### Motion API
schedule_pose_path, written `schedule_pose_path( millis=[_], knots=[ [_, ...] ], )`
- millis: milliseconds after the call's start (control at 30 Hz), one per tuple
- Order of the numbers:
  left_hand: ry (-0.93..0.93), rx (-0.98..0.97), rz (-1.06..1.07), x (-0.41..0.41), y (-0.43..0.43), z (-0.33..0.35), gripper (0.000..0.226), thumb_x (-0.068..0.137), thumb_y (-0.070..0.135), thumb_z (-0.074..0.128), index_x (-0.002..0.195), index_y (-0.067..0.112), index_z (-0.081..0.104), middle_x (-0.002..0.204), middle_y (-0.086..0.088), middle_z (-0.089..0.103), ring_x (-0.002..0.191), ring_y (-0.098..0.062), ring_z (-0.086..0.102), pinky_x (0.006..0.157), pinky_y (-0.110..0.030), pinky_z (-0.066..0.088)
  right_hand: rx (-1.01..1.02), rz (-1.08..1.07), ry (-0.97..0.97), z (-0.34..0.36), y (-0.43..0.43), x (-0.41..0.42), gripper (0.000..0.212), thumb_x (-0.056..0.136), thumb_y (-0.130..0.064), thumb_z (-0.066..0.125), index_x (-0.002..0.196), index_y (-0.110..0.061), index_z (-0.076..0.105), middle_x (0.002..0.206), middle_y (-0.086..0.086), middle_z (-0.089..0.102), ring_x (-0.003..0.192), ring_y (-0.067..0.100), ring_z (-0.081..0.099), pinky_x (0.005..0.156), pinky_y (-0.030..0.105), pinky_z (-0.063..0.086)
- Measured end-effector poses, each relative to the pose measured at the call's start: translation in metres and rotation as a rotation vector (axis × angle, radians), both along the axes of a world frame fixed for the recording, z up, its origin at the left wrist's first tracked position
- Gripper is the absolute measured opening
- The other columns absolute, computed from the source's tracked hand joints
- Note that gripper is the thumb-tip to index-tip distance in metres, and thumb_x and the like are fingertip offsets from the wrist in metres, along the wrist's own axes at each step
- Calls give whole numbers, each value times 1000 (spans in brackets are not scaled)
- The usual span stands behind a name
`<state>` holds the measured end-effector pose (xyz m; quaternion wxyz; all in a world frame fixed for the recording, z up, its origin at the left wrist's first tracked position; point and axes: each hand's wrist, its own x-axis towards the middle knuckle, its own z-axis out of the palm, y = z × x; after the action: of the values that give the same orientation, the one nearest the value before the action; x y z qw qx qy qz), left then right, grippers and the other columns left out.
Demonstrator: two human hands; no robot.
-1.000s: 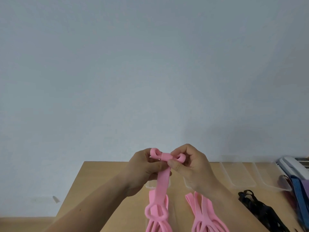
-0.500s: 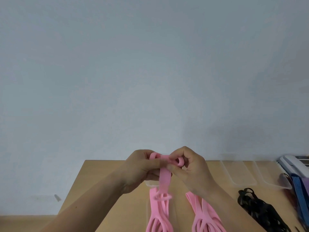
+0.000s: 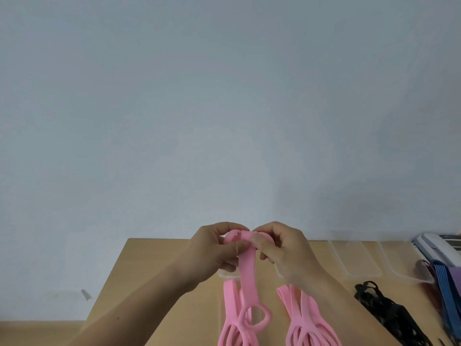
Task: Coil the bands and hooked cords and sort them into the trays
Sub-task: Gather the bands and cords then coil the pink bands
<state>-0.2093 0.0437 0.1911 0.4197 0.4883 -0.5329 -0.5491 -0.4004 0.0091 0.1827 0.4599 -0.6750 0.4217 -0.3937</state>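
Note:
Both hands are raised above the far part of the wooden table (image 3: 154, 278). My left hand (image 3: 214, 253) and my right hand (image 3: 284, 253) pinch the top of a pink band (image 3: 248, 273), folded into small loops between the fingertips. Its free length hangs straight down and ends in a loop near the table. Two bundles of pink bands lie below: one (image 3: 230, 318) under the hanging strip, another (image 3: 306, 320) to its right. A pile of black hooked cords (image 3: 381, 310) lies further right.
Two clear plastic trays (image 3: 354, 258) (image 3: 399, 263) sit at the table's far right, and another clear tray's rim (image 3: 224, 274) shows under my hands. Blue and purple bands (image 3: 446, 285) and a white device (image 3: 434, 245) are at the right edge. A plain wall stands behind.
The hanging strip's lower loop dropped lower again after rising half a second ago. My fingers have shifted the folded loops at the top closer together.

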Motion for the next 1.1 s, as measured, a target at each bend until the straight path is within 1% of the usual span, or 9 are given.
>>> schedule_pose_path(
  millis=[67, 133, 233, 400, 533, 633, 800, 933, 1100],
  knots=[
    [-73, -25, 3, 0, 1, -1, 10, 90, 23, 72, 99, 28, 74, 91, -8, 77, 80, -28, 74, 77, -45, 57, 2, 7, -9, 1, 1, -1, 11, 85, -28, 75, 88, -17, 72, 65, -14, 66, 57, 4, 59, 58, 14, 46],
    [-57, -27, 10, 0, 2, -2, 12, 89, 20, 74, 99, 25, 74, 90, -11, 77, 75, -29, 73, 79, -47, 57, 3, 12, -10, 0, 2, -1, 7, 86, -21, 74, 90, -16, 71, 67, -14, 68, 58, 3, 60, 59, 14, 47],
    [17, 13, 7, 1, 3, 0, 13, 87, 13, 75, 99, 19, 73, 90, -18, 75, 70, -28, 69, 76, -42, 60, -6, -10, -25, -1, 3, 0, 8, 86, -14, 74, 92, -19, 71, 84, -8, 73, 76, 8, 67, 69, 20, 53],
    [126, 87, 27, -1, 3, 5, 26, 79, 28, 78, 96, 10, 71, 93, -26, 72, 75, -33, 67, 78, -42, 58, -34, 25, -33, -2, 6, 1, 14, 85, -16, 76, 96, -23, 70, 92, -9, 73, 87, 9, 70, 75, 19, 54],
    [174, 89, 59, -1, 4, 3, 31, 75, 24, 80, 98, 6, 70, 94, -29, 71, 81, -37, 69, 83, -48, 58, 9, 42, -96, -6, 8, 1, 26, 82, -4, 76, 93, -27, 70, 94, -4, 73, 89, 13, 70, 79, 24, 56],
    [181, 67, 72, -3, 3, 0, 30, 74, 20, 81, 99, 7, 71, 95, -30, 70, 81, -37, 70, 82, -48, 59, 94, 65, -172, -8, 9, 0, 25, 78, -9, 77, 96, -26, 70, 93, -1, 73, 87, 15, 69, 80, 30, 58],
    [112, -16, 79, -3, 0, -1, 29, 83, 9, 78, 108, 8, 65, 98, -22, 72, 84, -33, 71, 80, -36, 58, 189, 114, -182, -4, 11, 0, 40, 77, -39, 74, 107, -13, 67, 83, 6, 72, 71, 19, 64, 64, 27, 51],
    [72, -22, 63, -4, -1, -2, 53, 72, 18, 81, 119, 15, 58, 99, -12, 73, 92, -27, 71, 78, -27, 55, 170, 77, -119, -1, 4, -3, 16, 87, -26, 72, 97, -13, 70, 72, 5, 70, 63, 18, 63, 57, 27, 49],
    [143, 49, 81, -3, -6, 2, 60, 67, 17, 87, 119, 11, 58, 114, -18, 67, 95, -33, 72, 79, -35, 57, 144, 74, -169, 5, -1, -1, 14, 75, -30, 74, 86, -22, 73, 74, 5, 70, 61, 16, 61, 58, 26, 47]
  ],
)
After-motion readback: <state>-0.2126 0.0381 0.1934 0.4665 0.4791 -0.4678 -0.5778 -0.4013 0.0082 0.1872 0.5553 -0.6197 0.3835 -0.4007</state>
